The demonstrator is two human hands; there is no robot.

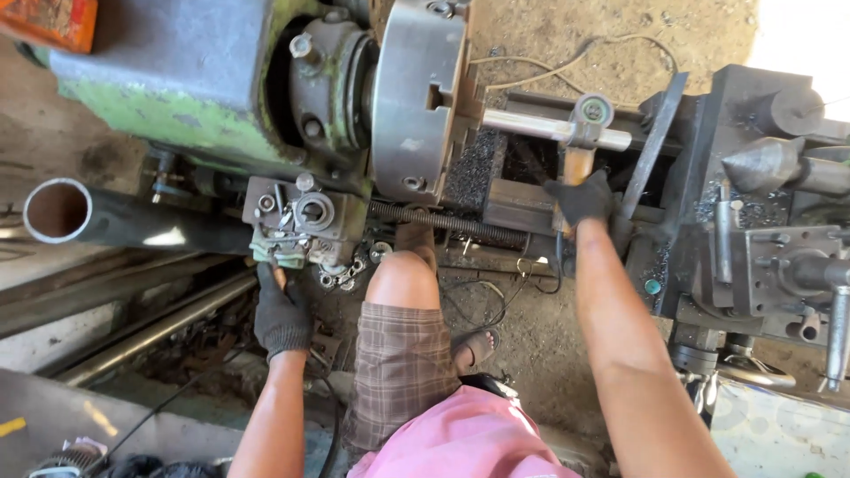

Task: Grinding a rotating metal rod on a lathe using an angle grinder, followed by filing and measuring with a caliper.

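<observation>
- Head view, looking down on a lathe and two gloved hands.
- Right hand (580,196): closed round the wooden handle (576,165) of a tool whose metal head (591,112) rests against the shiny round bar (553,128).
- That bar: clamped in the chuck (418,93), jutting out to the right above the bed (518,205).
- Left hand (282,312): down at the small control box (301,221) under the headstock (177,84), fingers curled at a lever there; probably gripping it, though the glove hides the contact.
- Further out: tool post and tailstock centre (766,164) well to the right, a dark pipe (106,217) lying at left, a bare knee (403,279) between the arms.
- To do this well: steady tool head square on the bar, firm hold low on the handle, glove and loose cloth well clear of the chuck, lever worked gently.
</observation>
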